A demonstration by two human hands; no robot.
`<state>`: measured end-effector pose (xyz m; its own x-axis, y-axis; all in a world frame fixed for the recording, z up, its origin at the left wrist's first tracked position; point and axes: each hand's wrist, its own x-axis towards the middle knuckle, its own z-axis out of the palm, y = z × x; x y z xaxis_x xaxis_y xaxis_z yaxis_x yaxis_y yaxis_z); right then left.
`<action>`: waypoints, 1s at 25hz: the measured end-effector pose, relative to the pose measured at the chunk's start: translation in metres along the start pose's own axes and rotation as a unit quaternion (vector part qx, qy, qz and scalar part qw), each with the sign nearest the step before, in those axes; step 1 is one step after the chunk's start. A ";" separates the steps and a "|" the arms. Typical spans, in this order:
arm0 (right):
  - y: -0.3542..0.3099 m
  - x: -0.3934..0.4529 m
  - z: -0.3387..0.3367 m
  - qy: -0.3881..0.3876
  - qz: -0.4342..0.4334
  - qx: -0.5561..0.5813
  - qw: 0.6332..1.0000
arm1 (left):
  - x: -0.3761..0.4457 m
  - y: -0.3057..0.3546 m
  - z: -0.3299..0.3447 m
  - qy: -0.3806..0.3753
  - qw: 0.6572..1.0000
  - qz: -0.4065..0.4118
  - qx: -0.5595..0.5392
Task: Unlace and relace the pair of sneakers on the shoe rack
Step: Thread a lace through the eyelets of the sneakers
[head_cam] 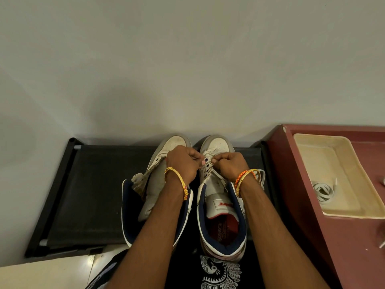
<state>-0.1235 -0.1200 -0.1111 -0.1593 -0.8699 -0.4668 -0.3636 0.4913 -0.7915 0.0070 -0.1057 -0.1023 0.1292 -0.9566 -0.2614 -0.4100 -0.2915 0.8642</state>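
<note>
Both forearms reach up from the bottom of the view to the right sneaker [221, 203], which stands toe to the wall on the black shoe rack [91, 184], just beside the left sneaker [158, 184]. At the lower eyelets of the right sneaker, the left hand [183, 165] and the right hand [230, 163] are curled tight, their fingertips pinched close together; what they pinch looks like the lace or the eyelet flap, but it is too small to tell which. No lace crosses either sneaker's open eyelets, so I judge unlacing is done and relacing is starting at the bottom holes. Next, a lace tip likely needs a fine pinch and a straight push through an eyelet, with the flap held steady. Right of the right sneaker, on a maroon surface [354, 236], sits a cream tray [325, 163] holding a loose coil of white lace [321, 191], probably the other shoe's.
</note>
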 end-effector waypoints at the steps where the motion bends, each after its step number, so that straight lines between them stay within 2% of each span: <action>1: 0.000 -0.001 0.000 -0.006 -0.012 -0.025 1.000 | 0.001 -0.001 0.000 0.002 1.000 -0.002 -0.004; 3: 0.001 -0.002 -0.004 -0.017 -0.029 -0.024 0.999 | 0.002 -0.002 0.001 0.006 1.000 -0.006 -0.016; 9: -0.001 -0.006 -0.009 -0.055 0.000 0.039 0.998 | 0.002 -0.003 0.002 0.003 1.000 -0.010 -0.026; 20: 0.002 -0.006 -0.013 -0.051 -0.016 0.028 0.998 | 0.001 -0.002 -0.002 -0.007 0.999 -0.011 -0.037; 25: 0.004 -0.004 -0.002 -0.025 -0.051 -0.009 0.998 | 0.002 -0.004 0.000 0.001 1.000 -0.007 -0.026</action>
<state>-0.1264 -0.1144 -0.1116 -0.0751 -0.9122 -0.4028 -0.3920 0.3984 -0.8292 0.0091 -0.1061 -0.1059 0.1363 -0.9525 -0.2723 -0.3612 -0.3037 0.8817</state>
